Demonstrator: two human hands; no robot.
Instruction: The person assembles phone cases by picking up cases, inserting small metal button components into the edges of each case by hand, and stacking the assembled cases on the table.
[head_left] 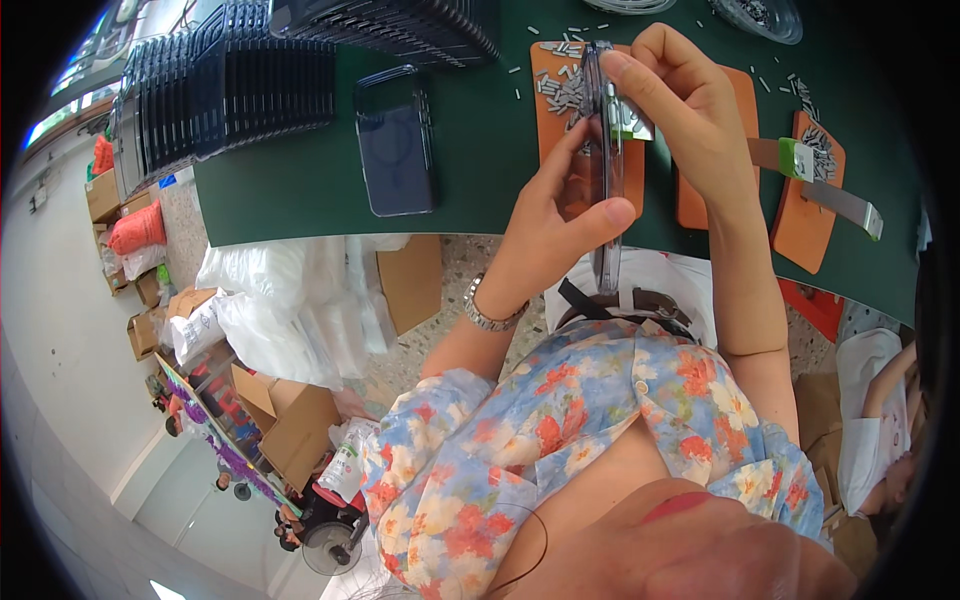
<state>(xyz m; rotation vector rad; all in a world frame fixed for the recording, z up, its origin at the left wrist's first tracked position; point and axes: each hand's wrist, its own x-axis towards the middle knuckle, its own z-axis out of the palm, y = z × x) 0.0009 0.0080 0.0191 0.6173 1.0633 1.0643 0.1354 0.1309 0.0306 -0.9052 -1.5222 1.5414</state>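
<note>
A clear, dark-tinted phone case [607, 245] stands edge-on in front of me, above the table's near edge. My left hand [560, 215] grips it, thumb on the near side and fingers behind. My right hand [690, 110] is closed at its upper end, thumb and forefinger pinched by the edge. Under that palm shows a metal piece with a green wrap [630, 122], partly hidden by the fingers. Behind the case, small metal pins [560, 90] lie scattered on an orange board [548, 135]. Another phone case [395, 155] lies flat to the left.
Rows of stacked phone cases [230, 90] fill the green table's far left. To the right are a second orange board [692, 200], a third orange board [800, 235] with pins, and a bent metal strip with a green wrap [845, 205]. A clear bowl [765, 18] stands at the back.
</note>
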